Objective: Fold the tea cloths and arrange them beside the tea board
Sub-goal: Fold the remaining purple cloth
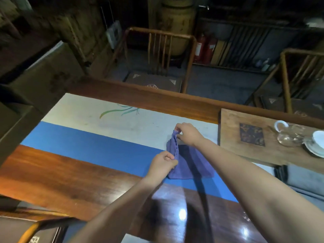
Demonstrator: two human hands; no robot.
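Purple tea cloth (189,162), half folded, left of wooden tea board (233,137)

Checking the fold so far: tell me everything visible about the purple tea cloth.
The purple tea cloth looks like soft towelling with a stitched edge. Most of it lies flat on the blue-and-white table runner, left of the wooden tea board and apart from it. Its left edge is lifted: the right hand pinches the far corner, the left hand grips the near corner.
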